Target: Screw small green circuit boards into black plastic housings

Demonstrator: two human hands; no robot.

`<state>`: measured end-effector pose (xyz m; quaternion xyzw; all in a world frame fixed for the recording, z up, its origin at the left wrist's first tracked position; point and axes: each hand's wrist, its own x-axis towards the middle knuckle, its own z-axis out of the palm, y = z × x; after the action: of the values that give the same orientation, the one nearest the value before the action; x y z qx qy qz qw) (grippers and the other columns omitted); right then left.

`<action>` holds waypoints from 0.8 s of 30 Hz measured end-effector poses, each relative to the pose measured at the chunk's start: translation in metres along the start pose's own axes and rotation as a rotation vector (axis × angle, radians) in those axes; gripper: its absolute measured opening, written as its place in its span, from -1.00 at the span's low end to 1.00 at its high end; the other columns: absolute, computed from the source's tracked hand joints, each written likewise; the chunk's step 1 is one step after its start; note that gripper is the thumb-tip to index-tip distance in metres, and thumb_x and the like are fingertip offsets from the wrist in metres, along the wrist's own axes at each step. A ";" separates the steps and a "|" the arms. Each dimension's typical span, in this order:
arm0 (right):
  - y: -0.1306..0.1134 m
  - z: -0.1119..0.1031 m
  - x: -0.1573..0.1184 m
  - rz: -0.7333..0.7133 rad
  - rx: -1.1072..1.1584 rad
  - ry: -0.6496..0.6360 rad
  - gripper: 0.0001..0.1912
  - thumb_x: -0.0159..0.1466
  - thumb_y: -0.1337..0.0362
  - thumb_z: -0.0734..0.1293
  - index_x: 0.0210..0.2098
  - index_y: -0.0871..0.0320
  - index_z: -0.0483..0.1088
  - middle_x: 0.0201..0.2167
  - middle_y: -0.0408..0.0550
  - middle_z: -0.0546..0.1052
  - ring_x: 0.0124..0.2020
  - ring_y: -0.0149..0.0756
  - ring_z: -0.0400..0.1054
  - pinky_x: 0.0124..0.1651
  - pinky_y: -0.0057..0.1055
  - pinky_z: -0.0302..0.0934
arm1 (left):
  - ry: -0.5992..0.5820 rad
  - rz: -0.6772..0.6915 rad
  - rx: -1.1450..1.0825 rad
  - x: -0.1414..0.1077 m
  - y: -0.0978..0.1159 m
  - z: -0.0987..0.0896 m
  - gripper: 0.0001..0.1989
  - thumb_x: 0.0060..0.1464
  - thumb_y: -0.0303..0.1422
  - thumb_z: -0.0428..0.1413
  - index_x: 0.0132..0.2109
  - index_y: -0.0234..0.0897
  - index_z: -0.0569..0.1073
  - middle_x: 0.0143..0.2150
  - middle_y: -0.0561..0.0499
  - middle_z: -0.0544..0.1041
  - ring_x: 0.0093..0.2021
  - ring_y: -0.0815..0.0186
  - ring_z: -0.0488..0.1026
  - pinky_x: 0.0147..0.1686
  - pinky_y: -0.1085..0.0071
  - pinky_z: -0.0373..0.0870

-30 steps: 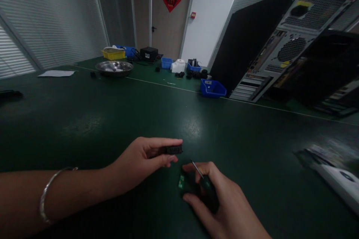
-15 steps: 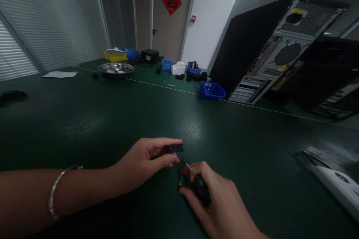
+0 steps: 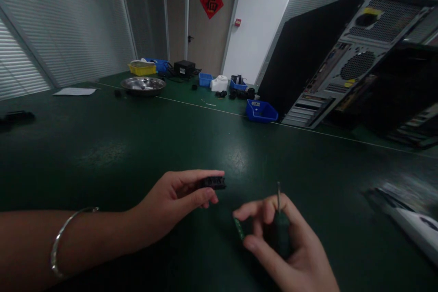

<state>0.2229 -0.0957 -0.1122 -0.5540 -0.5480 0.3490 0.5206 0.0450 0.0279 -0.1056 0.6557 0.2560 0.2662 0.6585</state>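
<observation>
My left hand (image 3: 178,196) pinches a small black plastic part (image 3: 215,183) between thumb and fingers, just above the table. To its right, my right hand (image 3: 280,237) holds two things at once. A small green circuit board (image 3: 238,228) is gripped by its edges between thumb and forefinger. A screwdriver (image 3: 282,230) with a dark green handle lies in the palm, its metal shaft pointing up and away. The hands are apart, and the board does not touch the black part. Fingers cover part of the black piece.
Across the green table (image 3: 171,137) stand a steel bowl (image 3: 143,86), a yellow tray (image 3: 143,70), a blue bin (image 3: 262,112) and a black power-supply-like box (image 3: 185,68). A large computer tower (image 3: 318,54) rises at the right. A white object (image 3: 415,223) lies at the right edge.
My right hand has moved right, away from the left hand, carrying the circuit board and screwdriver. The screwdriver has swung from pointing left to pointing upward. My left hand has barely moved.
</observation>
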 end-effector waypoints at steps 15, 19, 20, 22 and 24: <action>0.001 -0.001 -0.009 -0.233 -0.147 -0.006 -0.69 0.11 0.45 0.38 -0.35 0.04 0.15 -0.27 -0.13 0.54 -0.52 -0.44 0.38 -0.53 -0.57 0.27 | -0.028 -0.043 -0.054 0.001 -0.005 0.000 -0.68 0.06 -0.35 0.13 0.00 -0.26 0.47 -0.37 0.01 0.51 -0.39 0.39 0.38 -0.32 0.45 0.35; 0.001 -0.002 -0.010 -0.278 -0.202 -0.051 -0.68 0.11 0.45 0.39 -0.34 0.03 0.15 -0.27 -0.11 0.55 -0.34 -0.29 0.49 -0.46 -0.54 0.35 | -0.039 -0.061 -0.050 0.001 -0.006 -0.001 -0.66 0.06 -0.33 0.13 0.01 -0.26 0.47 -0.37 0.00 0.52 -0.39 0.38 0.38 -0.32 0.43 0.35; 0.001 -0.002 -0.010 -0.287 -0.209 -0.054 -0.69 0.11 0.44 0.39 -0.34 0.03 0.16 -0.27 -0.11 0.55 -0.32 -0.29 0.49 -0.43 -0.52 0.37 | -0.043 -0.063 -0.050 0.001 -0.006 -0.001 -0.66 0.06 -0.33 0.13 0.01 -0.27 0.46 -0.37 0.00 0.52 -0.39 0.38 0.38 -0.33 0.43 0.36; 0.002 -0.002 -0.009 -0.322 -0.209 -0.062 -0.69 0.12 0.44 0.39 -0.33 0.03 0.17 -0.28 -0.12 0.56 -0.32 -0.30 0.50 -0.35 -0.50 0.40 | -0.046 -0.065 -0.051 0.002 -0.006 -0.001 -0.65 0.06 -0.32 0.13 0.01 -0.28 0.46 -0.37 -0.01 0.52 -0.39 0.37 0.38 -0.33 0.42 0.36; 0.002 -0.002 -0.008 -0.351 -0.210 -0.070 -0.70 0.12 0.43 0.39 -0.33 0.03 0.17 -0.28 -0.13 0.56 -0.31 -0.32 0.50 -0.30 -0.48 0.40 | -0.044 -0.069 -0.054 0.002 -0.006 -0.001 -0.66 0.06 -0.32 0.13 0.01 -0.28 0.47 -0.37 -0.01 0.52 -0.39 0.37 0.38 -0.32 0.42 0.35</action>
<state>0.2241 -0.1030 -0.1154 -0.4887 -0.6871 0.2129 0.4937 0.0456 0.0298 -0.1121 0.6342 0.2568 0.2356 0.6902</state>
